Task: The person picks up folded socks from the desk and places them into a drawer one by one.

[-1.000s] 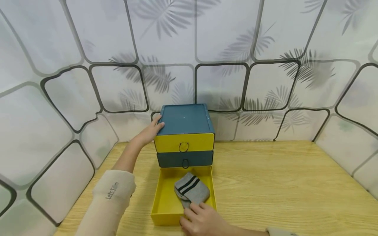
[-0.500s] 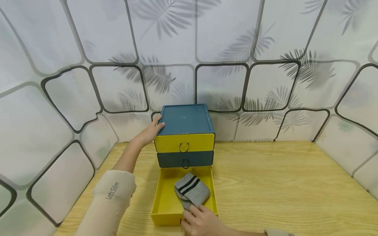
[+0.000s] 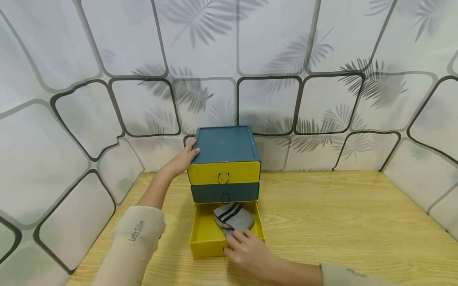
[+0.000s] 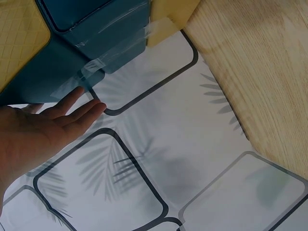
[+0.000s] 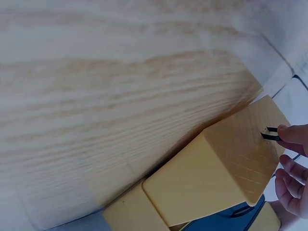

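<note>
A small blue drawer box (image 3: 225,145) has its yellow bottom drawer (image 3: 209,249) pulled partly out. In that drawer lies a folded grey sock (image 3: 241,219) with black stripes. My right hand (image 3: 250,252) is at the drawer front, thumb and fingertip pinching its black loop pull (image 5: 271,134), as the right wrist view shows; the other fingers are loosely bent. My left hand (image 3: 180,159) rests against the upper left edge of the box with its fingers extended. From the left wrist view, those fingers lie along the blue side, holding nothing.
Above the drawer are a shut blue drawer (image 3: 209,193) and a shut yellow one (image 3: 202,173), each with a black loop. The box stands on a wood-grain table (image 3: 332,226). Patterned cloth (image 3: 264,51) rises behind and at both sides.
The bottom drawer has slid inward toward the box, carrying the sock with it. My right hand has moved forward with the drawer front. The left hand has stayed in place.
</note>
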Demonstrator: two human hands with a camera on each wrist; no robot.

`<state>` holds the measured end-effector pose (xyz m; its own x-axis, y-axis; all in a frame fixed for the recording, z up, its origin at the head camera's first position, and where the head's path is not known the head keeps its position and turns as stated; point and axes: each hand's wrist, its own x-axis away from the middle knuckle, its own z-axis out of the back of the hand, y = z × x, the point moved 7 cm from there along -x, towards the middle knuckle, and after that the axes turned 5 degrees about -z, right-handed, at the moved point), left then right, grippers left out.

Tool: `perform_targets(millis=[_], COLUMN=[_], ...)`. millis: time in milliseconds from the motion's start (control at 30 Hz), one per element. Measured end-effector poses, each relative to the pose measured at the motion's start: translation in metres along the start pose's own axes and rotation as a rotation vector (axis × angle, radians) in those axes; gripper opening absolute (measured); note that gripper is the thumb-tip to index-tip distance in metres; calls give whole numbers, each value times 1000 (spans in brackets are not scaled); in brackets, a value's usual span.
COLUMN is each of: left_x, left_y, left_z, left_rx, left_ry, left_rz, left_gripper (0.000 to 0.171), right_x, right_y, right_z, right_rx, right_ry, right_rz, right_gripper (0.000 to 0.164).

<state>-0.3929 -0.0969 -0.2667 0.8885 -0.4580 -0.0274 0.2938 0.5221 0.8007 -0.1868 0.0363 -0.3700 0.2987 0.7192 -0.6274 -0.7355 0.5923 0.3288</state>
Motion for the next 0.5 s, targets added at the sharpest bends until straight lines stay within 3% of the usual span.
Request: perform_targets(millis=[200,500], left_x=[2,0], left_y=[3,-2], left_z=[0,1], left_rx=[9,12], left_ry=[2,-5], left_rz=[1,-23], left_gripper=[58,65], right_x=[-2,-6], right_y=[13,30], right_z=[-6,-24], right_rx=[49,92], right_ry=[40,-32], right_rz=[22,-20], right_gripper=[56,58])
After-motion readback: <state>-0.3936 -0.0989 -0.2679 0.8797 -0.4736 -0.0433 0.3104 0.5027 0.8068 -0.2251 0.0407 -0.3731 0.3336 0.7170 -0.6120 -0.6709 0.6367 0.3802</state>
